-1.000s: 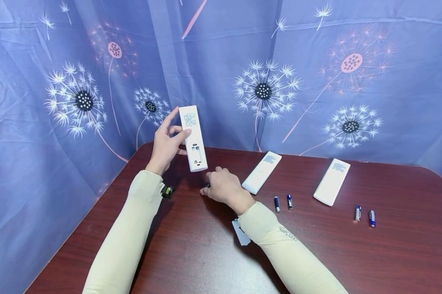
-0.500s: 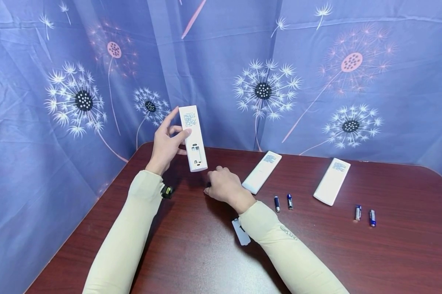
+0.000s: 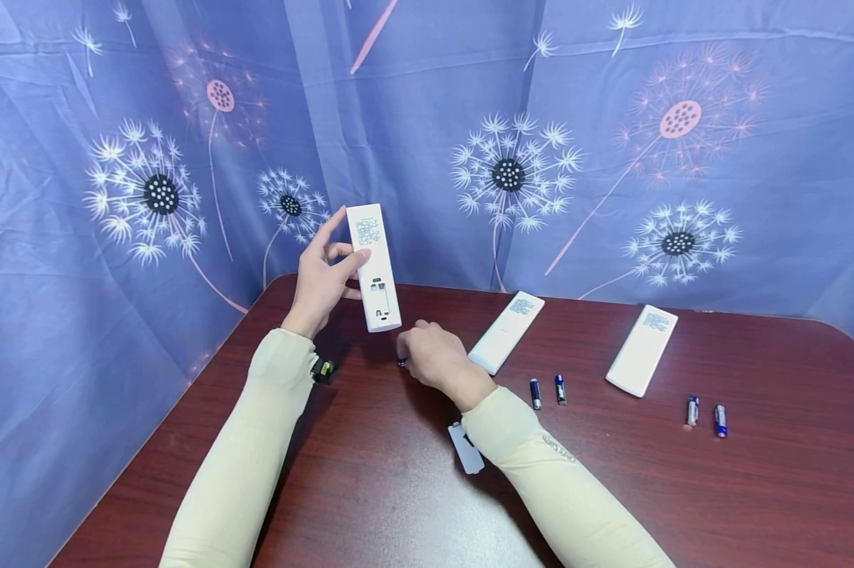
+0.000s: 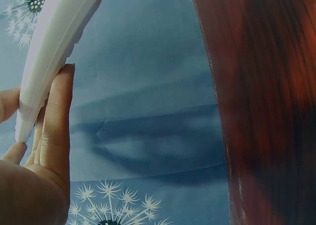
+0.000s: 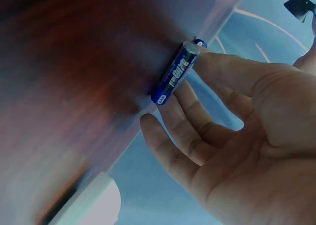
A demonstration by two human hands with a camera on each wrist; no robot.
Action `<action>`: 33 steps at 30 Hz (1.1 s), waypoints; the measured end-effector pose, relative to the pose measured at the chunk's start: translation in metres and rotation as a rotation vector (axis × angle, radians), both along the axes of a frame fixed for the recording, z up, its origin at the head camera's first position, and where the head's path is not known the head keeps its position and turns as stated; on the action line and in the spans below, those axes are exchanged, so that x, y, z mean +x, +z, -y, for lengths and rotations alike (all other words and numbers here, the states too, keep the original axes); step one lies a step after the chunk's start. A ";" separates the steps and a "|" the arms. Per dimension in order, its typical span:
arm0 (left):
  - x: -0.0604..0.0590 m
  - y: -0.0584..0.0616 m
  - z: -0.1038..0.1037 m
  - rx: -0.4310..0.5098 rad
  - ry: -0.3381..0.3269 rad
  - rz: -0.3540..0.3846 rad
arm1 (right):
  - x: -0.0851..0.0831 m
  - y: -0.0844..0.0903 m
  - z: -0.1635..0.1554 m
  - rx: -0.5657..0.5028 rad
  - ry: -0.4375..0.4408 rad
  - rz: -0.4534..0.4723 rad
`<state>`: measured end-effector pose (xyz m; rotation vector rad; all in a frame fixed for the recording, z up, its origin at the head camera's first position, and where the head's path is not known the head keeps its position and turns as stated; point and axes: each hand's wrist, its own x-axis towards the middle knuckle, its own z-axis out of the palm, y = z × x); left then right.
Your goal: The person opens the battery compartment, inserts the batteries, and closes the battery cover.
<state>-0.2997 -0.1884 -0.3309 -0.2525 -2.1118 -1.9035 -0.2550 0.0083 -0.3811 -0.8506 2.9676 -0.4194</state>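
Note:
A white remote control [image 3: 382, 267] is in my left hand [image 3: 320, 282], tilted up above the table with its back toward me. Its battery compartment [image 3: 379, 300] is uncovered, and no battery shows inside. My thumb lies on the back of the remote; the left wrist view shows fingers [image 4: 57, 121] against its other face. Low over the table, my right hand [image 3: 434, 355] pinches a blue battery [image 5: 175, 74] by thumb and fingers. The end of a second blue battery [image 5: 200, 43] peeks out behind it. A pale battery cover [image 3: 465, 450] lies beside my right wrist.
Two more white remotes, one nearer [image 3: 506, 333] and one farther right [image 3: 642, 351], lie face down on the dark red table [image 3: 370, 489]. A pair of batteries [image 3: 535, 394] lies near each. A blue dandelion-patterned curtain [image 3: 412, 142] hangs behind.
My right fingers have shifted slightly and curled in more around the battery, whose dark end now shows below them. The left hand and its remote have stayed put.

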 end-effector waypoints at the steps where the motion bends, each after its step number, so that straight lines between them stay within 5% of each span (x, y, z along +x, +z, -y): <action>1: 0.000 0.000 0.000 -0.001 0.000 0.001 | -0.001 -0.001 0.000 0.001 0.002 -0.002; 20: -0.001 -0.001 0.001 -0.001 0.006 0.000 | -0.009 -0.001 0.000 0.077 0.043 -0.084; 33: 0.001 0.002 0.001 0.016 -0.002 0.005 | -0.016 0.005 -0.012 -0.174 -0.031 -0.073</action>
